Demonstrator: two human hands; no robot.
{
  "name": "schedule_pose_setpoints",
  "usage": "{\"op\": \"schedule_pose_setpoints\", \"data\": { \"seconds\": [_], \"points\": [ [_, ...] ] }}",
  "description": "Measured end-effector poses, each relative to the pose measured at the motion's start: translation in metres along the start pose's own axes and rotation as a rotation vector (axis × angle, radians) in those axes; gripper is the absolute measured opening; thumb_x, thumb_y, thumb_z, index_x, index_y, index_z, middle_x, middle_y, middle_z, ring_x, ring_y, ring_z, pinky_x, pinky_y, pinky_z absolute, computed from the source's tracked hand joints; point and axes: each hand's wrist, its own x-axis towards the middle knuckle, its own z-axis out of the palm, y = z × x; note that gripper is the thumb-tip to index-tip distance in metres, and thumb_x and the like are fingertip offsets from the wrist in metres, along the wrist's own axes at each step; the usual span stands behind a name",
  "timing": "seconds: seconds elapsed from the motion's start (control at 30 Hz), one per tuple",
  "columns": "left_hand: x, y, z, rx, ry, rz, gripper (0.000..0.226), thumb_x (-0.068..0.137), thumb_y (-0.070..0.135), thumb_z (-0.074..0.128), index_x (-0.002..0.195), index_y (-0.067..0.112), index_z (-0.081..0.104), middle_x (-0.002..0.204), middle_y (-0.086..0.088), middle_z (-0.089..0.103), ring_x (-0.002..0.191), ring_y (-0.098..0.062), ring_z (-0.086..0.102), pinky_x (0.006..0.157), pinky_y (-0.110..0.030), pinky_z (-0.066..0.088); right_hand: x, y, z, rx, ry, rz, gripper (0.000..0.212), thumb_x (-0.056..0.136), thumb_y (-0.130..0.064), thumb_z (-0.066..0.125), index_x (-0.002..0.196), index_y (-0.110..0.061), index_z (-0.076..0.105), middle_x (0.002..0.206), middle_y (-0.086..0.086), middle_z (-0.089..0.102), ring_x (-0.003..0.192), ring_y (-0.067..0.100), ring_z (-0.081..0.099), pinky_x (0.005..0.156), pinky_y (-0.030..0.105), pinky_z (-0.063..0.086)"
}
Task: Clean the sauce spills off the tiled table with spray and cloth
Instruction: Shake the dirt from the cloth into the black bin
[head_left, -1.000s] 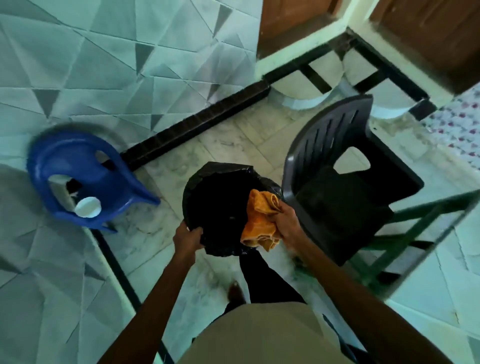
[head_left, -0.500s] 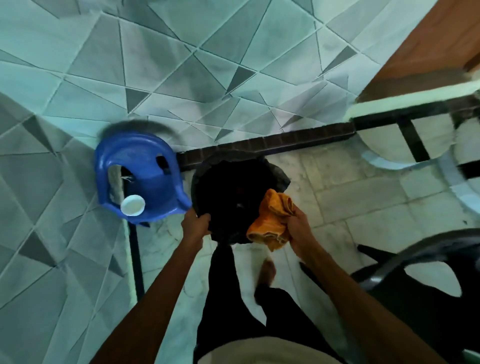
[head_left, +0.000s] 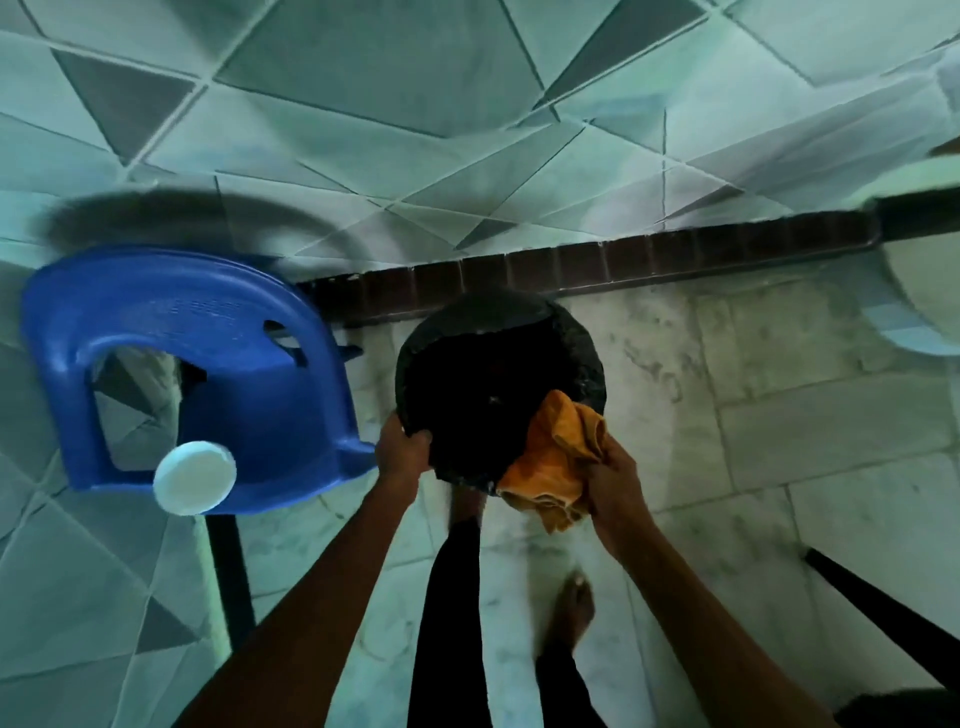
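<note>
Head view: the tiled wall (head_left: 467, 130) now fills the upper frame and the blue chair (head_left: 249, 374) at left looms nearer. The black bin (head_left: 587, 343) at centre has been carried away from the tabletop, which is out of frame. The orange cloth (head_left: 556, 462) hangs over the bin's lower-right rim, clutched in the right hand (head_left: 618, 483); the left hand (head_left: 400, 452) has its fingers curled round the rim. Wiping looks finished.

Pale marbled floor (head_left: 779, 415), bounded at the far side by a dark skirting strip (head_left: 623, 265).
Standing on it: blue plastic chair (head_left: 208, 338) at left, bare foot (head_left: 574, 608) near bottom centre, dark furniture leg (head_left: 883, 613) at right; black bin (head_left: 571, 332) between, floor contact hidden.
</note>
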Motion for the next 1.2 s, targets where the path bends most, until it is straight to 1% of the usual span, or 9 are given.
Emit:
{"op": "schedule_pose_setpoints", "data": {
  "seconds": [0.2, 0.33, 0.6, 0.73, 0.83, 0.93, 1.0, 1.1, 1.2],
  "points": [
    [0.129, -0.015, 0.017, 0.162, 0.028, 0.026, 0.068, 0.077, 0.015, 0.053, 0.144, 0.025, 0.045, 0.134, -0.014, 0.059, 0.117, -0.036, 0.058, 0.1, -0.05, 0.049, 0.109, 0.017, 0.053, -0.052, -0.027, -0.002, 0.047, 0.094, 0.008, 0.042, 0.115, -0.025, 0.067, 0.105, 0.017, 0.07, 0.082, 0.033, 0.069, 0.062, 0.036, 0.056],
    [0.175, -0.018, 0.016, 0.261, 0.039, 0.022, 0.062, 0.09, 0.005, 0.053, 0.149, 0.018, 0.039, 0.139, -0.016, 0.055, 0.124, -0.037, 0.053, 0.106, -0.039, 0.042, 0.155, 0.018, 0.073, -0.092, -0.036, 0.013, 0.052, 0.089, 0.013, 0.038, 0.127, -0.014, 0.063, 0.105, 0.015, 0.071, 0.089, 0.034, 0.069, 0.067, 0.04, 0.059],
    [0.218, -0.045, 0.014, 0.194, 0.054, -0.14, 0.062, 0.089, 0.015, 0.058, 0.147, 0.023, 0.038, 0.14, -0.019, 0.052, 0.124, -0.042, 0.052, 0.103, -0.052, 0.046, 0.18, 0.003, 0.094, -0.052, -0.078, 0.036, 0.058, 0.086, 0.017, 0.038, 0.106, -0.03, 0.064, 0.111, 0.011, 0.071, 0.106, 0.034, 0.068, 0.091, 0.054, 0.057],
    [0.207, -0.032, 0.017, 0.05, 0.016, -0.315, 0.088, 0.091, 0.017, 0.067, 0.155, 0.031, 0.009, 0.15, -0.023, 0.035, 0.125, -0.048, 0.048, 0.093, -0.06, 0.05, 0.167, -0.012, 0.094, -0.022, -0.069, 0.049, 0.054, 0.086, 0.017, 0.041, 0.11, -0.027, 0.063, 0.113, 0.012, 0.07, 0.108, 0.035, 0.066, 0.092, 0.053, 0.056],
    [0.187, -0.009, 0.017, 0.219, 0.072, -0.354, 0.102, 0.087, 0.032, 0.073, 0.156, 0.025, -0.003, 0.156, -0.022, 0.018, 0.136, -0.046, 0.036, 0.107, -0.055, 0.039, 0.148, -0.03, 0.09, 0.036, -0.058, 0.061, 0.043, 0.087, 0.011, 0.048, 0.111, -0.02, 0.065, 0.108, 0.013, 0.072, 0.106, 0.039, 0.068, 0.091, 0.057, 0.057],
    [0.153, 0.016, 0.012, 0.364, 0.086, -0.234, 0.094, 0.088, 0.029, 0.071, 0.157, 0.02, 0.008, 0.156, -0.022, 0.015, 0.133, -0.046, 0.039, 0.106, -0.05, 0.039, 0.118, -0.058, 0.082, 0.126, -0.039, 0.098, 0.037, 0.087, 0.005, 0.055, 0.111, -0.021, 0.066, 0.107, 0.011, 0.075, 0.102, 0.035, 0.071, 0.09, 0.056, 0.058],
    [0.127, 0.038, 0.009, 0.4, 0.029, -0.137, 0.069, 0.091, 0.024, 0.065, 0.149, 0.008, 0.031, 0.146, -0.023, 0.033, 0.125, -0.042, 0.048, 0.1, -0.043, 0.044, 0.092, -0.078, 0.074, 0.167, -0.044, 0.116, 0.037, 0.087, 0.001, 0.059, 0.115, -0.022, 0.066, 0.11, 0.009, 0.075, 0.101, 0.033, 0.072, 0.087, 0.054, 0.059],
    [0.059, 0.089, 0.008, 0.253, -0.26, -0.099, 0.034, 0.1, 0.017, 0.053, 0.13, 0.001, 0.055, 0.106, -0.01, 0.064, 0.093, -0.022, 0.063, 0.072, -0.028, 0.048, 0.041, -0.109, 0.056, 0.257, -0.031, 0.135, 0.036, 0.086, -0.005, 0.061, 0.118, -0.021, 0.065, 0.113, 0.009, 0.074, 0.1, 0.034, 0.072, 0.081, 0.049, 0.061],
    [-0.039, 0.14, 0.003, 0.055, -0.498, -0.098, 0.033, 0.104, 0.025, 0.045, 0.131, 0.01, 0.056, 0.109, -0.002, 0.069, 0.096, -0.015, 0.067, 0.078, -0.026, 0.053, -0.023, -0.134, 0.034, 0.401, 0.012, 0.193, 0.044, 0.083, -0.011, 0.062, 0.126, -0.017, 0.061, 0.113, 0.014, 0.074, 0.099, 0.035, 0.072, 0.078, 0.045, 0.059]
  ]
}}
